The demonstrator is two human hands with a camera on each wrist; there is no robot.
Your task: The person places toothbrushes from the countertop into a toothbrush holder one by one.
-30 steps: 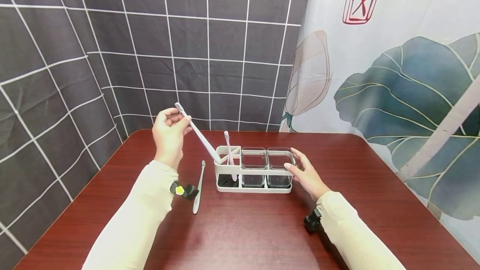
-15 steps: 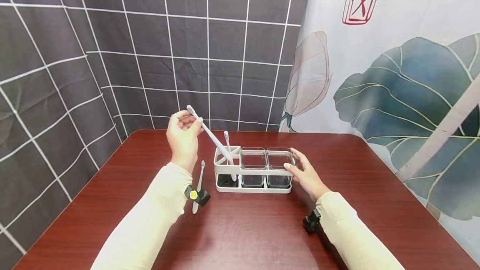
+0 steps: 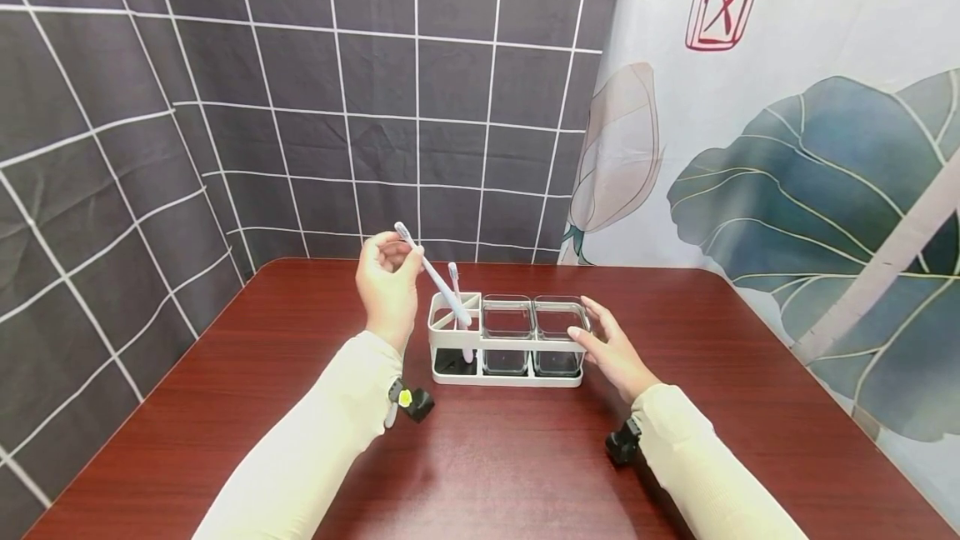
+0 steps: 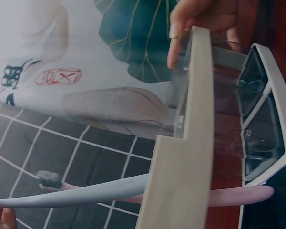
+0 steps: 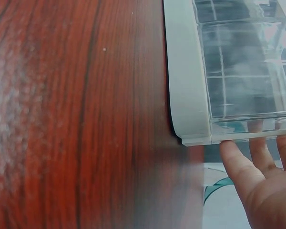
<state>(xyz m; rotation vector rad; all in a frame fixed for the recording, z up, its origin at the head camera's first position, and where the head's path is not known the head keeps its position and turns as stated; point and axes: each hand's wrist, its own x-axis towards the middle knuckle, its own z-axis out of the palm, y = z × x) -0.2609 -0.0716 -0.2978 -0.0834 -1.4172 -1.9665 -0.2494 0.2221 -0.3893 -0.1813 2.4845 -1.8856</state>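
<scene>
Pinching a pale blue toothbrush (image 3: 443, 287) between thumb and fingers, the left hand (image 3: 388, 292) slants it over the left section of the white holder (image 3: 506, 344); whether its lower end has entered is unclear. A pink toothbrush (image 4: 240, 196) leans inside that section. Clear cups (image 3: 507, 325) sit in the holder's other sections. The right hand's (image 3: 617, 355) extended fingers rest against the holder's right end.

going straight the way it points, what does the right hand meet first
Probably the right end of the white rectangular rack, at its nearest clear square cup; the right hand looks to be touching there, though exact contact is unclear.
</scene>
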